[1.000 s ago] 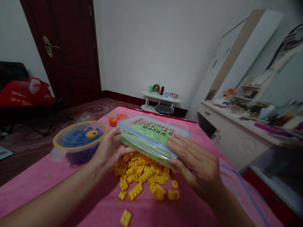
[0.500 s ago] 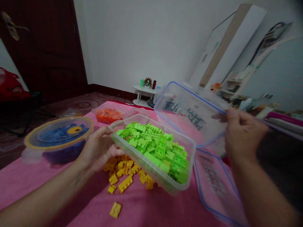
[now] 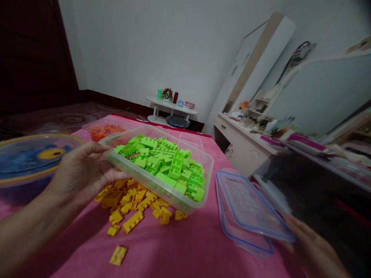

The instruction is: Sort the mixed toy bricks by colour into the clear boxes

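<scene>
My left hand (image 3: 79, 173) grips the left end of a clear plastic box (image 3: 162, 189) full of green bricks (image 3: 162, 164) and holds it tilted above a heap of yellow bricks (image 3: 133, 204) on the pink cloth (image 3: 179, 251). My right hand (image 3: 313, 247) is low at the right, holding the box's clear blue-rimmed lid (image 3: 252, 204) by its near corner, over a second lid of the same kind lying on the cloth. The right hand is blurred and its fingers are partly under the lid.
A round tub of blue bricks (image 3: 29, 158) with a yellow-rimmed lid stands at the left. A clear box of orange bricks (image 3: 106, 131) sits behind. A loose yellow brick (image 3: 118, 255) lies near me. A dresser (image 3: 246, 143) with clutter stands right of the table.
The lid came off the green-brick box in my right hand, swung up and right, then down onto the other lid at the right. The view turned to the right.
</scene>
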A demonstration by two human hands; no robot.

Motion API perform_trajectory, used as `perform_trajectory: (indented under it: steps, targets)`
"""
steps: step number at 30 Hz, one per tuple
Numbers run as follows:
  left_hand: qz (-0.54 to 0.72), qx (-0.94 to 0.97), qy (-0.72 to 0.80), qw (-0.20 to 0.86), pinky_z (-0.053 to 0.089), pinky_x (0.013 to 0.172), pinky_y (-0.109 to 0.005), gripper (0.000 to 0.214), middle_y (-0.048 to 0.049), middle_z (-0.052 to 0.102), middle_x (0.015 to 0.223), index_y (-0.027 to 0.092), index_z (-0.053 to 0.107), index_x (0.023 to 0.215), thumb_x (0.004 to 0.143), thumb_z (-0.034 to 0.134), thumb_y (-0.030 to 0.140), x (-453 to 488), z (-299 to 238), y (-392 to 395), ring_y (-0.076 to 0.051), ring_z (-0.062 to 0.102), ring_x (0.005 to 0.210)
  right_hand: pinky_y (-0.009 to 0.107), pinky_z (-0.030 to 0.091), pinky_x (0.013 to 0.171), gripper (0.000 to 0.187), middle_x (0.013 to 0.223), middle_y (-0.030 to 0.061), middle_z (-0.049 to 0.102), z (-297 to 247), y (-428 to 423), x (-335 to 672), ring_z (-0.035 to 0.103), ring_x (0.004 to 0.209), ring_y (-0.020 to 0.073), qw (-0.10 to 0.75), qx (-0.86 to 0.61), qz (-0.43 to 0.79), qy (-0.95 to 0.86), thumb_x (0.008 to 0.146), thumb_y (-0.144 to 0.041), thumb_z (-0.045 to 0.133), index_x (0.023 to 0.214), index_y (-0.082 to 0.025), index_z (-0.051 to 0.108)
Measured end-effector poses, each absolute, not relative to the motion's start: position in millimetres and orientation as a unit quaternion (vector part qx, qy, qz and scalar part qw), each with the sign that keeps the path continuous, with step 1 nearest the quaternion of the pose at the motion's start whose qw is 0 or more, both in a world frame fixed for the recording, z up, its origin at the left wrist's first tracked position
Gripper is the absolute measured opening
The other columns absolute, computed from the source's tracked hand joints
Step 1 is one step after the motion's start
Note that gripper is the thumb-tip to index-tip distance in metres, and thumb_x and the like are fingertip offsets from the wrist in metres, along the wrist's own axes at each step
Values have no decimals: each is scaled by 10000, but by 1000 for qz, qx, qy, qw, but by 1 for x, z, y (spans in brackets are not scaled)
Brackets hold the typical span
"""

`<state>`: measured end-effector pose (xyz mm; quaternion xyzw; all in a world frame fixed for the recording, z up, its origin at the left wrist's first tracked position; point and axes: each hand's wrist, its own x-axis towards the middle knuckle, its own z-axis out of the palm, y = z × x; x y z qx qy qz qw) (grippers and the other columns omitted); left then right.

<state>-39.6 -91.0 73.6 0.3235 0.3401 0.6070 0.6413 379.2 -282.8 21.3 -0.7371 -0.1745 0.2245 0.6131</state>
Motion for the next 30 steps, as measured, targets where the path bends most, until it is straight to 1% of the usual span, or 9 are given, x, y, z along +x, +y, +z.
perform_trajectory:
  steps: [3, 7, 12, 16, 20, 23, 26, 28, 30]
  targets:
    - [606, 334, 336, 639, 585, 537, -418, 232, -80, 665, 963, 135, 573, 846, 651, 452, 100, -40, 75, -92, -226, 660, 746, 311, 582, 561, 521, 815, 25, 683, 17, -292, 363, 670, 697, 230, 634, -720, 258, -112, 430, -296, 825, 885, -245, 576]
    - [605, 345, 338, 633, 586, 567, -440, 310, -76, 646, 1041, 145, 605, 929, 676, 430, 110, -41, 73, -90, -232, 654, 801, 282, 525, 458, 582, 723, 10, 662, 17, -298, 366, 650, 586, 215, 573, -753, 290, -142, 421, -357, 845, 917, -229, 570]
    - [603, 333, 369, 624, 581, 534, -439, 244, -75, 655, 1017, 139, 591, 859, 665, 445, 112, -41, 72, -88, -221, 647, 759, 312, 556, 619, 563, 909, 90, 689, 9, -296, 374, 677, 786, 256, 519, -783, 292, -179, 514, -450, 796, 973, -202, 582]
    - [603, 333, 381, 617, 581, 507, -402, 336, -85, 668, 1004, 130, 611, 942, 645, 455, 109, -39, 74, -89, -229, 653, 758, 309, 550, 749, 555, 1041, 122, 675, 5, -285, 380, 645, 950, 281, 497, -795, 251, -239, 422, -347, 823, 914, -184, 625]
    - [607, 334, 378, 613, 584, 511, -391, 315, -92, 669, 1042, 127, 612, 914, 637, 465, 104, -40, 74, -89, -232, 658, 777, 347, 538, 788, 569, 1040, 130, 678, 4, -280, 399, 639, 948, 295, 482, -784, 262, -291, 387, -285, 820, 914, -163, 646]
    - [610, 336, 377, 610, 580, 500, -405, 313, -94, 674, 1011, 119, 609, 910, 637, 456, 103, -42, 73, -88, -233, 658, 759, 363, 537, 771, 601, 1010, 136, 681, 0, -278, 419, 643, 923, 301, 471, -787, 251, -310, 395, -305, 809, 947, -157, 626]
    - [607, 339, 364, 620, 583, 541, -423, 340, -76, 672, 998, 133, 613, 946, 644, 457, 112, -42, 71, -86, -215, 655, 751, 379, 538, 750, 605, 984, 147, 682, -7, -275, 432, 647, 899, 315, 447, -810, 196, -326, 420, -386, 762, 955, -153, 602]
    - [610, 335, 355, 624, 582, 561, -435, 342, -66, 671, 991, 144, 613, 950, 647, 454, 120, -42, 70, -85, -211, 656, 754, 400, 537, 748, 577, 951, 150, 687, -13, -274, 436, 655, 866, 322, 405, -827, 159, -357, 472, -463, 694, 949, -151, 600]
    - [614, 326, 352, 627, 579, 563, -446, 299, -64, 676, 966, 147, 605, 898, 641, 454, 123, -41, 69, -84, -212, 660, 743, 437, 531, 763, 555, 939, 149, 691, -16, -277, 439, 661, 834, 326, 325, -846, 130, -402, 548, -516, 622, 964, -148, 612]
